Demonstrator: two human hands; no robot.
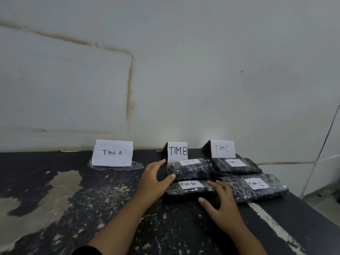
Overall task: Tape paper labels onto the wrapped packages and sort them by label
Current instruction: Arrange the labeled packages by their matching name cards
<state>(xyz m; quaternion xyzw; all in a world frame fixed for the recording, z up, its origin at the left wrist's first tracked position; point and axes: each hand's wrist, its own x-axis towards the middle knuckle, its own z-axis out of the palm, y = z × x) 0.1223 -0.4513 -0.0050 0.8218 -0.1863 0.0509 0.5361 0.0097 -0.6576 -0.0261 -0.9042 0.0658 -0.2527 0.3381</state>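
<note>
Lightly, left hand [154,181], right hand [223,203], touching B packages [190,189]

The wrapped packages [189,171] are showing glossy black crossed by pale glints, each carrying a white label [191,184] lettered in black. The table [114,199] is showing black paint flaking into pale beige patches and white speckles, while the off-white wall [202,70] is bearing a brown streak.
</note>
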